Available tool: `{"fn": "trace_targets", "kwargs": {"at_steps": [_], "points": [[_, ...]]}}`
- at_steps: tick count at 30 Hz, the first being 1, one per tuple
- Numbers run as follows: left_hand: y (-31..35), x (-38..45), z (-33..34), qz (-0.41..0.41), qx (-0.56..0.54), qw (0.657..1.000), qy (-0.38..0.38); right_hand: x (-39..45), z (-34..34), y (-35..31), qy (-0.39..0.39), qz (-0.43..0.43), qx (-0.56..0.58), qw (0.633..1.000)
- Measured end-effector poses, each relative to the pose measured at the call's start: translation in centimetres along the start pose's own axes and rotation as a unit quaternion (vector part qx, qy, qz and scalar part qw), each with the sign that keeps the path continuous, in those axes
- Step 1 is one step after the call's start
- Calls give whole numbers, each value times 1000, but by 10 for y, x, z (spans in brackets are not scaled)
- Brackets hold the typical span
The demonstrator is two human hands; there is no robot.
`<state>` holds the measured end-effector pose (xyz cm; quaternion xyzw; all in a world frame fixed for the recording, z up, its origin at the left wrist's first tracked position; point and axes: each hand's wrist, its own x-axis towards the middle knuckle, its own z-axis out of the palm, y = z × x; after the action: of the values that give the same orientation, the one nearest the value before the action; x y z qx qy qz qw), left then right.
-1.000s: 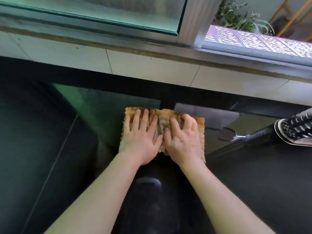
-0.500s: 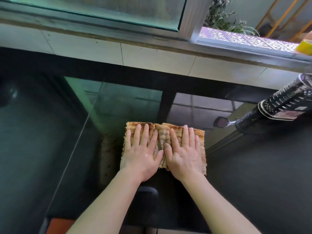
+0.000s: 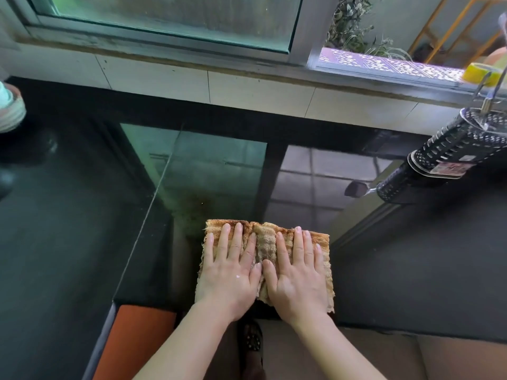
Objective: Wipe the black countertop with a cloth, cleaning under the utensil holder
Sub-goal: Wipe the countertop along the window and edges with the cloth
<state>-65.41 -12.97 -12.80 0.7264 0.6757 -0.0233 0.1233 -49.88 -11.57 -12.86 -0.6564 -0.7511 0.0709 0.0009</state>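
A folded tan cloth (image 3: 264, 244) lies flat on the glossy black countertop (image 3: 82, 229), close to its front edge. My left hand (image 3: 229, 267) presses flat on the cloth's left half, fingers spread. My right hand (image 3: 297, 272) presses flat on the right half, its thumb beside the left thumb. The perforated black utensil holder (image 3: 455, 146) stands at the far right near the wall, with metal utensils (image 3: 487, 102) sticking out of its top.
White wall tiles (image 3: 260, 89) and a window frame (image 3: 164, 37) run along the back of the counter. A striped object (image 3: 9, 108) sits at the far left edge. A yellow item (image 3: 478, 74) rests on the sill at right. Below the front edge I see an orange surface (image 3: 137, 341) and the floor.
Both hands have drawn the cloth toward me, from mid-counter to near the front edge. My head has tilted, bringing the counter's front edge and floor into view.
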Motion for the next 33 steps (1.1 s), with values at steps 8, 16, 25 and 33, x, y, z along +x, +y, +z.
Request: {"fn": "trace_targets", "kwargs": {"at_steps": [8, 16, 25, 33], "points": [[1, -39, 22, 25, 4, 999, 34, -40, 11, -4, 40, -1, -19, 999], [-3, -43, 17, 36, 8, 998, 60, -39, 21, -14, 42, 0, -25, 999], [-67, -68, 16, -11, 28, 998, 55, -39, 32, -86, 48, -37, 6, 998], [-113, -81, 8, -34, 45, 998, 41, -34, 35, -136, 36, -59, 16, 997]]}}
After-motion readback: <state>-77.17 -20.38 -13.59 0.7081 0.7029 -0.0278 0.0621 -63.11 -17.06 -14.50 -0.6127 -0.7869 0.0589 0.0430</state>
